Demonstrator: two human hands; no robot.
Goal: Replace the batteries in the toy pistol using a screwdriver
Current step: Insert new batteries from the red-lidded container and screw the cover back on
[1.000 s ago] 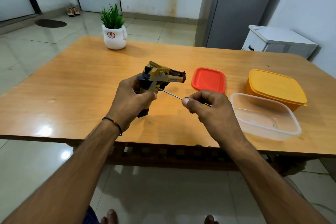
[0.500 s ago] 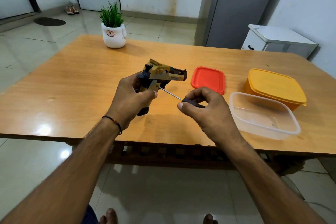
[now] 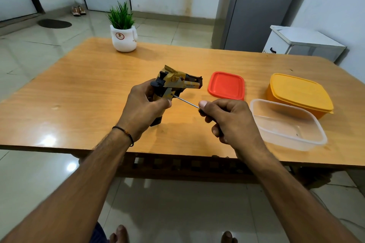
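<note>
Toy pistol (image 3: 177, 83) above wooden table (image 3: 88, 89), tiled floor (image 3: 29, 53)

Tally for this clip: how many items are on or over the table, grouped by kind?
Toy pistol: 1
Screwdriver: 1
Tubs: 2, yellow tub with its lid on, clear tub open
Loose red lid: 1
Potted plant: 1
Total: 6
The left hand holds the pistol; the right hand holds the screwdriver.
</note>
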